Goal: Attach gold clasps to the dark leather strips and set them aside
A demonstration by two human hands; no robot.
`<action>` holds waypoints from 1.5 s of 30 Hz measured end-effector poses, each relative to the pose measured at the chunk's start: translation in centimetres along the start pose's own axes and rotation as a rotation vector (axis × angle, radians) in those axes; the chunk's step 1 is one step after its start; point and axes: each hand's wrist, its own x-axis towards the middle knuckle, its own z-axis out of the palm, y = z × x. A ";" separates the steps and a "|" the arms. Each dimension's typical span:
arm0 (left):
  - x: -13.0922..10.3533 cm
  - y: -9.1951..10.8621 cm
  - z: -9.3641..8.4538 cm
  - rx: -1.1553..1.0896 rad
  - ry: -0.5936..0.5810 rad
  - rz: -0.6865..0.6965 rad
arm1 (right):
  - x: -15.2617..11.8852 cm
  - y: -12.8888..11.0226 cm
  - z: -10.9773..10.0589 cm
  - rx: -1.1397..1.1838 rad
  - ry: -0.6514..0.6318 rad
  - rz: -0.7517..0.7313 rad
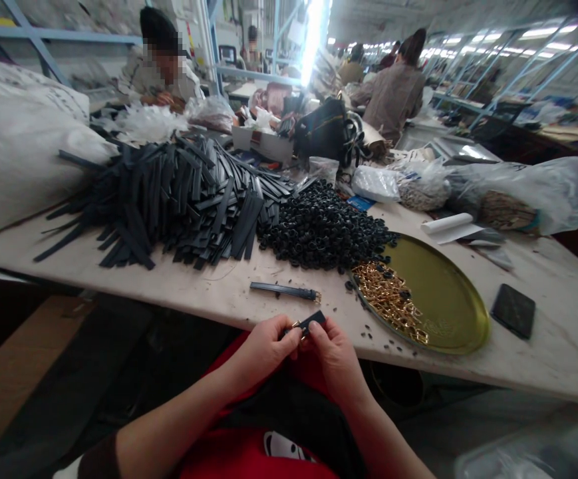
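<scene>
Close to the table's front edge, my left hand (276, 338) and my right hand (329, 340) pinch a short black strap (313, 320) between them. A gold buckle shows at the strap's left end, partly covered by my left fingers. Just beyond my hands lies a single black strap (283, 290) with a gold buckle at its right end. Behind it spreads a big heap of loose black straps (169, 193). To its right is a pile of small black loops (328, 226). Gold buckles (386, 296) fill the left side of a round tray (448, 293).
A dark phone (514, 310) lies right of the tray. White sheets (451, 226) and plastic-wrapped bundles (503, 199) sit at the back right. A large white sack (24, 140) stands on the left. Across the table one person (163, 66) sits; another (398, 86) has their back turned.
</scene>
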 end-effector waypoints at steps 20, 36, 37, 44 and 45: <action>-2.5 0.9 0.4 0.442 0.021 0.040 | -1.6 -0.2 -1.4 -0.584 -0.088 -0.261; 4.4 0.1 0.1 0.224 -0.151 -0.093 | 8.5 -5.8 -9.1 -1.501 0.185 -0.467; 4.6 -0.1 0.1 0.219 -0.134 -0.080 | 9.5 -5.9 -9.5 -1.648 0.227 -0.488; 4.4 -0.5 0.2 0.191 -0.121 -0.065 | 10.0 -3.5 -9.6 -1.745 0.186 -0.568; 4.3 -0.4 0.3 0.192 -0.115 -0.055 | 9.8 -3.3 -9.5 -1.714 0.175 -0.573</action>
